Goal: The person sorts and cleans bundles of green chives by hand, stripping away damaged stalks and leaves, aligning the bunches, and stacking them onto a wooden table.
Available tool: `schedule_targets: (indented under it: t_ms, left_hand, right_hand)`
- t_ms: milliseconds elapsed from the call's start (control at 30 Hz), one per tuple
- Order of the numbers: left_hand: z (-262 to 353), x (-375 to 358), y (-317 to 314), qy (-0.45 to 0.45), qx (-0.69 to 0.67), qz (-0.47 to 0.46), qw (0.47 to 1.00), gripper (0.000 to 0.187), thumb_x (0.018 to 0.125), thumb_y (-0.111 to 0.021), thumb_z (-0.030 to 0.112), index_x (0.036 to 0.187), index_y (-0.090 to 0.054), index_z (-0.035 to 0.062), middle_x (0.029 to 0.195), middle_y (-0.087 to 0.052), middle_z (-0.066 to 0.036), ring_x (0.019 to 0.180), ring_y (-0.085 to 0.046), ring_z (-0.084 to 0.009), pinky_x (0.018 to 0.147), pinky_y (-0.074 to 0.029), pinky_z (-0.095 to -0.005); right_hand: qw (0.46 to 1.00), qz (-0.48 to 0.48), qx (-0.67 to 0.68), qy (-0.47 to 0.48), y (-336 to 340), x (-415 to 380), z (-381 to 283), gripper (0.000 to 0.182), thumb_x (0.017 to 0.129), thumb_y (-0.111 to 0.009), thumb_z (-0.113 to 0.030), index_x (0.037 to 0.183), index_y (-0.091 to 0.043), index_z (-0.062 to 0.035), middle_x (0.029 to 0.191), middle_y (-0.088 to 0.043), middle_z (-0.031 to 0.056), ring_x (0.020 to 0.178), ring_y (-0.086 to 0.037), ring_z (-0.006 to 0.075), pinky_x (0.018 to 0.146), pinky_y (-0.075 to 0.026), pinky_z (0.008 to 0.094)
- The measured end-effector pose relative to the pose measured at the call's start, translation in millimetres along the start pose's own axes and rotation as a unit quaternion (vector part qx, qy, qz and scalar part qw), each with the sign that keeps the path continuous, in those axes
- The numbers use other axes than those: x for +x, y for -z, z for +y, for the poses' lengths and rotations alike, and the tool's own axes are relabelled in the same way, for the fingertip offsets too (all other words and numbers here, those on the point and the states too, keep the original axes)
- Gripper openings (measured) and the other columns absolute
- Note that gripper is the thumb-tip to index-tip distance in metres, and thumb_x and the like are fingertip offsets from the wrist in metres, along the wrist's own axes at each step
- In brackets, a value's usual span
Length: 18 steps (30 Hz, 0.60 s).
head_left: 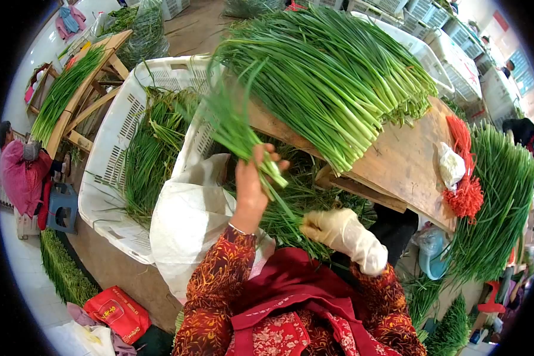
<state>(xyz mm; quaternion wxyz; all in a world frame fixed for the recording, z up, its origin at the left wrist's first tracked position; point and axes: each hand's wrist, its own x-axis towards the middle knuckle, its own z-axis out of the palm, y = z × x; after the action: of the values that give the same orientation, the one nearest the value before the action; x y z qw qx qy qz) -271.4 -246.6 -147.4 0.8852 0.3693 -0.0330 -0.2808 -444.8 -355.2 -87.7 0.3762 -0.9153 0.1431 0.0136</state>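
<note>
My left hand [256, 178] is bare and wrapped round a small bunch of garlic chives [228, 124]. The leaves point up and away, blurred by motion, and the pale stem ends stick out on the right side of the fist. My right hand [332, 230] wears a cream glove, its fingers curled together just below and right of the bunch. Green chive leaves reach its fingertips, which look closed on them. Loose chive leaves [279, 222] lie beneath both hands. A large pile of chives [326, 77] rests on the wooden board ahead, stem ends toward me.
At left stands a white plastic crate [107, 178] holding chive leaves, with a white sack [187, 213] beside it. Red ties [461, 172] lie on the wooden board [406, 154]. More chives [492, 202] stand at right. A seated person [26, 172] is at far left.
</note>
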Motion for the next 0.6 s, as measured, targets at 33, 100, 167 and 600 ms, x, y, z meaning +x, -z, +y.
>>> schedule_targets:
  t_ms: [33,100,167,600]
  left_hand:
    - [3.1,1.7,-1.4,-0.055,-0.033,-0.025,0.998,0.023,0.088,-0.051,0.023,0.095,-0.047,0.0022,0.084,-0.054,-0.003,0.072,-0.052,-0.0099,0.059,-0.049,-0.0259]
    - [-0.9,-3.9,-7.3,-0.041,-0.053,-0.016,0.998,0.02,0.09,-0.049,0.022,0.097,-0.047,0.0039,0.081,-0.051,-0.001,0.067,-0.047,-0.0084,0.056,-0.043,-0.0243]
    - [-13.6,-8.3,-9.4,0.095,-0.158,-0.085,0.979,0.019,0.089,-0.05,0.022,0.099,-0.047,0.006,0.076,-0.049,0.0,0.065,-0.046,-0.0088,0.056,-0.042,-0.0256]
    - [-31.0,-26.3,-26.5,0.225,0.024,-0.012,0.974,0.031,0.077,-0.067,0.028,0.093,-0.055,0.0048,0.073,-0.056,-0.001,0.059,-0.054,-0.0106,0.053,-0.048,-0.0251]
  right_hand:
    - [0.999,-0.005,-0.015,-0.048,9.6,-5.9,-2.7,0.015,0.077,-0.065,-0.023,0.087,-0.06,-0.013,0.062,-0.06,0.0036,0.052,-0.057,0.0146,0.052,-0.049,0.0272]
    - [0.969,0.236,-0.049,-0.053,33.8,-4.1,-11.6,0.024,0.075,-0.065,-0.03,0.092,-0.059,-0.0139,0.063,-0.061,0.0029,0.052,-0.057,0.0125,0.051,-0.048,0.0264]
    - [0.939,0.286,-0.184,-0.049,43.5,9.4,-7.3,0.022,0.076,-0.065,-0.028,0.089,-0.059,-0.0104,0.065,-0.063,0.0038,0.054,-0.06,0.0161,0.047,-0.045,0.0262]
    - [0.979,0.199,-0.023,-0.036,-1.3,12.6,-18.2,0.019,0.077,-0.064,-0.023,0.086,-0.059,-0.0072,0.068,-0.062,0.0083,0.06,-0.06,0.022,0.054,-0.046,0.0302]
